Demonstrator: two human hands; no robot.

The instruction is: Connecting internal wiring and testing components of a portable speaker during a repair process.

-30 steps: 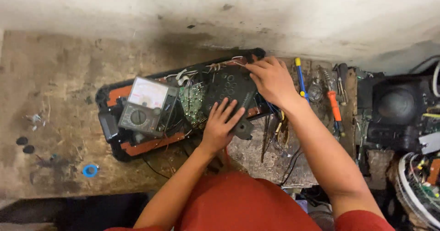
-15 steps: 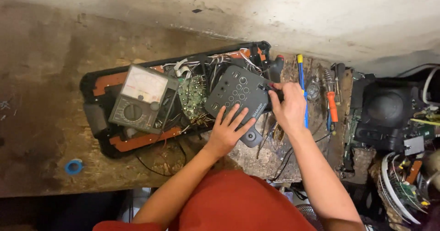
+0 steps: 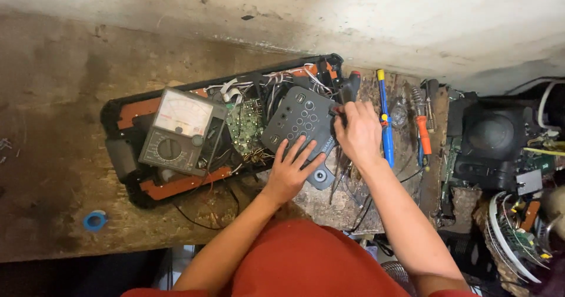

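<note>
Pressing down with fingers spread flat, the left hand [image 3: 292, 168] is lying on the lower edge of a dark grey button panel [image 3: 301, 124] that is sitting tilted over the right end of an opened black and orange case [image 3: 176, 186]. The right hand [image 3: 359, 133] is curling closed at the panel's right edge, its fingers bunching around something small and dark there (too hidden to tell what it is pinching). A black tool handle with a red tip [image 3: 352, 86] is standing just above that hand, close to the case's far right corner.

Inside the case, just left of the panel, a green circuit board [image 3: 246, 125] is showing, with white and red wires [image 3: 268, 80] running along the upper side. A grey dial meter [image 3: 181, 131] with a pale scale window and a round knob is lying across the middle of the case, touching its lower orange strip.

Right of the hands, a blue screwdriver with a yellow cap [image 3: 385, 123] is lying nearly upright on the worn wooden bench [image 3: 53, 173], and an orange-handled tool [image 3: 424, 133] is lying just beside it among smaller metal tools. A black speaker box [image 3: 491, 137] is sitting further right, well apart from the panel, with tangled electronic parts below it. A small blue ring of tape [image 3: 94, 220] is lying near the bench's front left edge
</note>
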